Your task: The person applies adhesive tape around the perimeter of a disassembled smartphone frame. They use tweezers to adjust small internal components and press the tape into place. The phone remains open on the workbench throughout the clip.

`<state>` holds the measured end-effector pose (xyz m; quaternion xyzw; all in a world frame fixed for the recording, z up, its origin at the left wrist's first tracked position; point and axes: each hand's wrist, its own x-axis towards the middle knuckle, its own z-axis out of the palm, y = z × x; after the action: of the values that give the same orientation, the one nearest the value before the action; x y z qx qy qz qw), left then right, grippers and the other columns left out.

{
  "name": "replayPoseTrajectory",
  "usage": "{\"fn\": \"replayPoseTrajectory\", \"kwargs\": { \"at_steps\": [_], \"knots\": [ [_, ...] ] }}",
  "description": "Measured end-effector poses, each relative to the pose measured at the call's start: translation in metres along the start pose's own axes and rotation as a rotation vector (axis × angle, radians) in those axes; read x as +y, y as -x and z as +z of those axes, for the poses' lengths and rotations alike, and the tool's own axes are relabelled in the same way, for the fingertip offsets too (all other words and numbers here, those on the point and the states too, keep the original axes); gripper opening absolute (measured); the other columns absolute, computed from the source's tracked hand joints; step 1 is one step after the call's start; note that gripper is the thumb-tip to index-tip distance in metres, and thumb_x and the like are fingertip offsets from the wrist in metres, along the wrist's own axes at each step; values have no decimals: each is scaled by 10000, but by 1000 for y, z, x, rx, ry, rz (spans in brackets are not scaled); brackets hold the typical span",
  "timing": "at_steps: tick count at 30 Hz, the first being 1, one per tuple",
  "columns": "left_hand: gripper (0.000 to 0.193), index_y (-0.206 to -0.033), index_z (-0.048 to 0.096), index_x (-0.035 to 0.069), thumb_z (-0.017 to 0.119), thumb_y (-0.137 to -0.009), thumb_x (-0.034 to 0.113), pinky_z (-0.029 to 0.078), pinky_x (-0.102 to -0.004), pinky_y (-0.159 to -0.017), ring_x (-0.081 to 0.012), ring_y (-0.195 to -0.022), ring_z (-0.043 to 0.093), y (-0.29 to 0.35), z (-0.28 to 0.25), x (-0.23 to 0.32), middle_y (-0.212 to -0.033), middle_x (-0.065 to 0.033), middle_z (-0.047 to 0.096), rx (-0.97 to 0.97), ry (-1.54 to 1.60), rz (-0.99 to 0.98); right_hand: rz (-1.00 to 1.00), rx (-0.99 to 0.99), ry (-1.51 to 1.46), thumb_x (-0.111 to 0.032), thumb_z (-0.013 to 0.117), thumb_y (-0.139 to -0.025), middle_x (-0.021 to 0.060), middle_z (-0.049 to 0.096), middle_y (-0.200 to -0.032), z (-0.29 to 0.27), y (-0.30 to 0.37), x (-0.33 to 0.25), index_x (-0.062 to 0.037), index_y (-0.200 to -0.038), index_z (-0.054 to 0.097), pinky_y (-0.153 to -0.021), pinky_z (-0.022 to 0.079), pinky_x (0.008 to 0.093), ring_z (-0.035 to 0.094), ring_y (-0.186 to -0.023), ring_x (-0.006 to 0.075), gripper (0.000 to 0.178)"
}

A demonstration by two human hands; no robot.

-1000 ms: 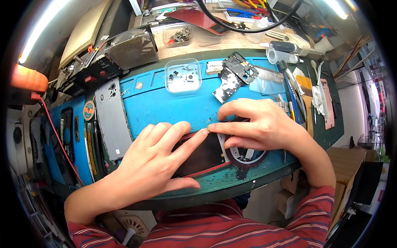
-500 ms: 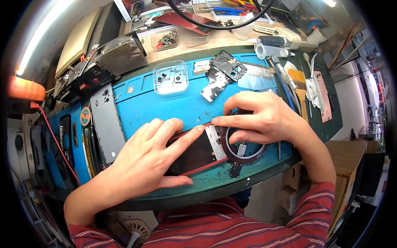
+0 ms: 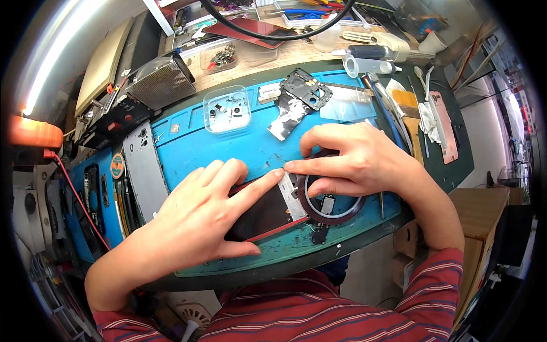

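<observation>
A roll of dark tape [image 3: 354, 212] with a pale inner ring stands tilted in my right hand [image 3: 353, 159]. The thumb goes into its ring and the fingers curl over the far side. My left hand [image 3: 196, 199] lies across a dark phone part with a red edge [image 3: 265, 208], fingers spread, thumb along the near side. Both index fingertips nearly meet at the part's far edge, by a silvery strip [image 3: 292, 196]. Whether tape runs between them is too small to tell. Through and below the roll shows a small black phone component [image 3: 322, 231] on the mat.
On the blue mat [image 3: 194, 148] stand a clear box [image 3: 227, 129] of tiny parts and a dark phone board piece [image 3: 306, 89]. A grey phone back [image 3: 145, 168] lies left; brushes [image 3: 411, 117] and tweezers lie right. Syringes [image 3: 370, 67] sit behind.
The view has shifted slightly, moving the scene left in the picture. My right index fingertip has come a little closer to the left one. The phone part and left hand hold their place.
</observation>
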<state>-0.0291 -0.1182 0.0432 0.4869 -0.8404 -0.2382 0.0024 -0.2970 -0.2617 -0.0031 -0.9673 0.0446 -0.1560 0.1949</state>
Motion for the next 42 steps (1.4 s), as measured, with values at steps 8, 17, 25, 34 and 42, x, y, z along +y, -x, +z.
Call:
{"fn": "replayPoseTrajectory", "kwargs": {
  "at_steps": [8,17,25,34,42],
  "knots": [
    [1146,-1649,403,173,945,-672,427,495,-441,-954,-338,-1062,582,-7,-5,3,-1168,-136,540,-51,-48,5,98,58,-206,-89,796,-872,87,696,-1063,3,1,4,-86,-1217,741,-714,565,375,697,-860,296,349],
    [1136,-1639,414,166,936,-675,464,490,-444,-979,-333,-1078,567,2,2,2,-1198,-138,542,-4,-38,-3,607,-2,-387,-190,801,-887,143,750,-950,-30,-19,-22,-47,-1156,754,-793,577,407,724,-896,312,308],
    [1148,-1633,421,139,951,-665,455,468,-459,-1050,-351,-1169,542,-2,-4,10,-1285,-155,510,-10,-65,28,363,305,10,-73,723,-917,133,721,-970,-33,-15,-43,-15,-1141,740,-823,568,386,705,-909,321,232],
    [1032,-1574,499,87,967,-688,333,459,-440,-1073,-364,-1191,525,-8,14,17,-1322,-175,479,117,82,2,335,370,21,-93,760,-891,130,781,-981,-52,-9,-38,-29,-1138,766,-835,598,345,770,-887,261,255],
    [1083,-1604,478,123,987,-666,310,435,-444,-1132,-380,-1274,490,-12,16,16,-1361,-180,452,79,123,-60,44,382,346,-118,686,-847,59,731,-982,-42,-16,-53,-118,-899,766,-761,617,394,772,-879,268,95]
  ]
}}
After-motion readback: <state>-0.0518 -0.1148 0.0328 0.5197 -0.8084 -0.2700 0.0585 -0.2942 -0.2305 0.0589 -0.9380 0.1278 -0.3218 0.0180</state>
